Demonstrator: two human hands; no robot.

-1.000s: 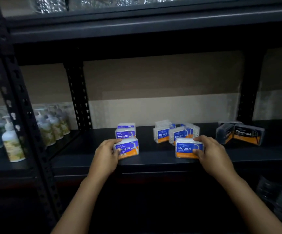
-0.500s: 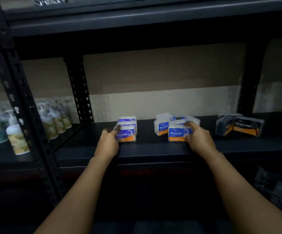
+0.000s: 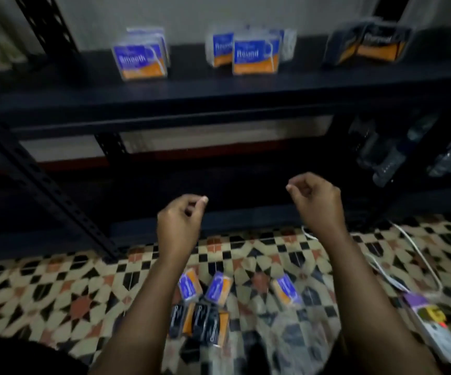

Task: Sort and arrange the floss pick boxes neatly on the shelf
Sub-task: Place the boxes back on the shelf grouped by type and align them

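Along the top of the frame, a dark metal shelf (image 3: 219,87) carries three groups of small clear plastic floss pick boxes, all blurred by camera motion. In the upper left of centre stands the blue-and-orange box lettered "Smooth" (image 3: 141,60), upright and facing the viewer, with at least one more like it close behind. In the upper middle is the blue-and-orange box lettered "Round" (image 3: 255,56), also upright, with a second "Round" box (image 3: 220,48) just beside it to the left and a little further back, and more clear boxes behind to the right. In the upper right sit the black-and-orange boxes (image 3: 367,44), two set at an angle to each other; their lettering is too smeared to read.

In the lower middle of the frame, on the patterned tiled floor (image 3: 56,288), lies a loose cluster of further boxes: three blue-and-orange ones (image 3: 219,286) lying flat at different angles, and just below them two black-and-orange ones (image 3: 201,320) side by side.

Both hands hang in the middle of the frame, below the shelf edge and above the floor cluster. The left hand (image 3: 179,223) has its fingers loosely curled with nothing in them. The right hand (image 3: 317,198) is the same, loosely curled and empty. In the lower right a white power strip (image 3: 435,328) with its cable lies on the tiles.
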